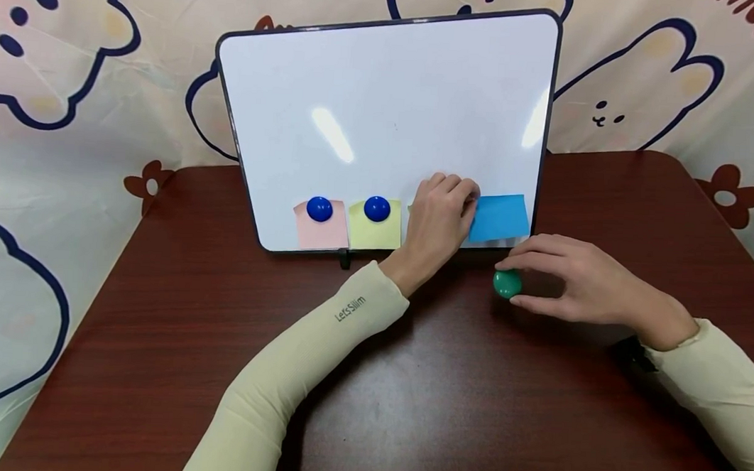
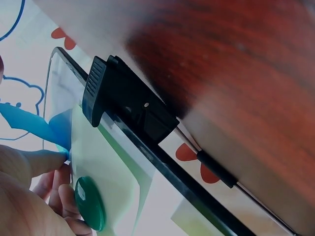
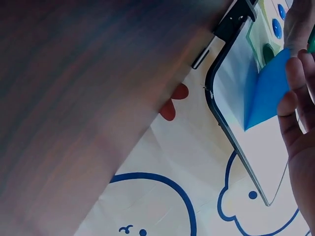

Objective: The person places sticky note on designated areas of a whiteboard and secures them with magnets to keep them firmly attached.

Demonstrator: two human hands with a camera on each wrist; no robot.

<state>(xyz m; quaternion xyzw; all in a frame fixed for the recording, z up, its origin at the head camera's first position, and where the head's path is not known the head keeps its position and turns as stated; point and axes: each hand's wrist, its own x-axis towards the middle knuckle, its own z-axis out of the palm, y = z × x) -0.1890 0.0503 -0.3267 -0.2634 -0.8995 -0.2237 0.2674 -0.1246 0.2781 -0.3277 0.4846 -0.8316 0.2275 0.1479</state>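
Note:
My left hand (image 1: 439,210) is at the lower part of the whiteboard (image 1: 384,101), its thumb and fingers pinching the left edge of a blue sticky note (image 1: 501,218). The note bends away from the board in the right wrist view. Beside those fingers, a green round magnet (image 2: 90,203) sits on a pale green sticky note (image 2: 106,167), mostly hidden in the head view. My right hand (image 1: 579,278) holds another green magnet (image 1: 507,283) between thumb and fingertips, above the table just below the board's right corner.
Blue magnets (image 1: 319,209) sit on a pink sticky note (image 1: 321,234) and a yellow one (image 1: 375,234) at the board's lower left. A black clip stand (image 2: 140,105) grips the bottom edge. The brown table (image 1: 407,401) lies beneath, with a printed curtain (image 1: 641,86) behind.

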